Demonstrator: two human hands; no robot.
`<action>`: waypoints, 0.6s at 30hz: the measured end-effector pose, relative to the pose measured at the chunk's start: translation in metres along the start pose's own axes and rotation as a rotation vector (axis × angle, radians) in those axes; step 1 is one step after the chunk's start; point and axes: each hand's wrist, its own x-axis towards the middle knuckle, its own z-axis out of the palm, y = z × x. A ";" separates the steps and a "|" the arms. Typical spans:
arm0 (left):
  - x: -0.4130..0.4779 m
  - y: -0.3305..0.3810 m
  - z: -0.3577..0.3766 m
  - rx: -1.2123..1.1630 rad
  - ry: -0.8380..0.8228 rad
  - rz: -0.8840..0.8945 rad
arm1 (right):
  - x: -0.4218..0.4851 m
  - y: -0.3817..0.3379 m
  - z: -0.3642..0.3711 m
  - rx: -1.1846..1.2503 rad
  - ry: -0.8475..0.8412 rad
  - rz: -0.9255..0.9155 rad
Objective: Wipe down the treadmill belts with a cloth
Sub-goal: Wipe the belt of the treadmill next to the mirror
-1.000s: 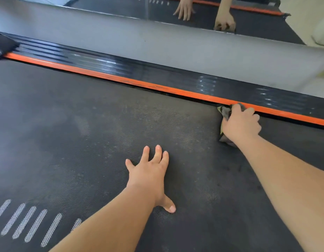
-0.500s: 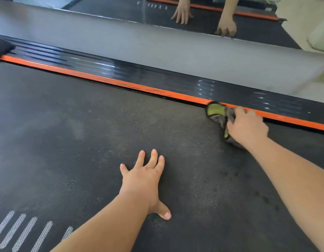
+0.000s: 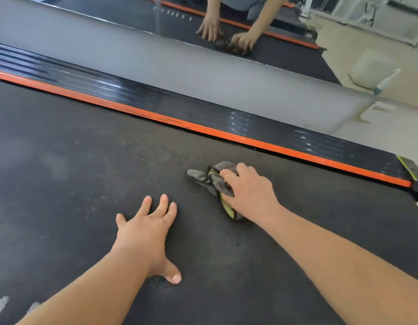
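The dark textured treadmill belt (image 3: 62, 184) fills most of the view, dusty grey in patches. My left hand (image 3: 144, 233) lies flat on the belt with fingers spread, holding nothing. My right hand (image 3: 248, 195) presses a crumpled grey and yellow-green cloth (image 3: 209, 178) onto the belt, fingers curled over it; most of the cloth sticks out to the left of my fingers. The cloth lies a little to the right of my left hand and well short of the belt's far edge.
An orange strip (image 3: 203, 130) and a black ribbed side rail (image 3: 156, 104) border the belt's far side. Behind them a wall mirror (image 3: 285, 57) reflects my hands. The rail's end cap (image 3: 411, 172) is at right, beside pale floor (image 3: 390, 132).
My right hand has dragged the cloth from the orange strip back toward me and to the left, onto the middle of the belt. My left hand stayed planted.
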 end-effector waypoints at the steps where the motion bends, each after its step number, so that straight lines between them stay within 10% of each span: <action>1: 0.000 0.001 0.000 0.000 -0.005 0.000 | 0.007 0.020 0.001 -0.021 -0.017 0.185; 4: -0.001 0.001 -0.001 0.003 -0.011 -0.004 | 0.017 0.030 -0.002 0.140 -0.001 0.696; 6: -0.002 0.001 -0.002 -0.001 -0.011 -0.001 | 0.020 -0.005 -0.004 0.208 0.005 0.720; 14: 0.000 0.001 -0.004 -0.005 -0.029 0.014 | -0.040 -0.044 -0.004 0.301 -0.028 -0.299; 18: 0.001 0.000 -0.002 -0.009 -0.040 0.011 | -0.002 0.050 0.008 0.152 -0.004 0.310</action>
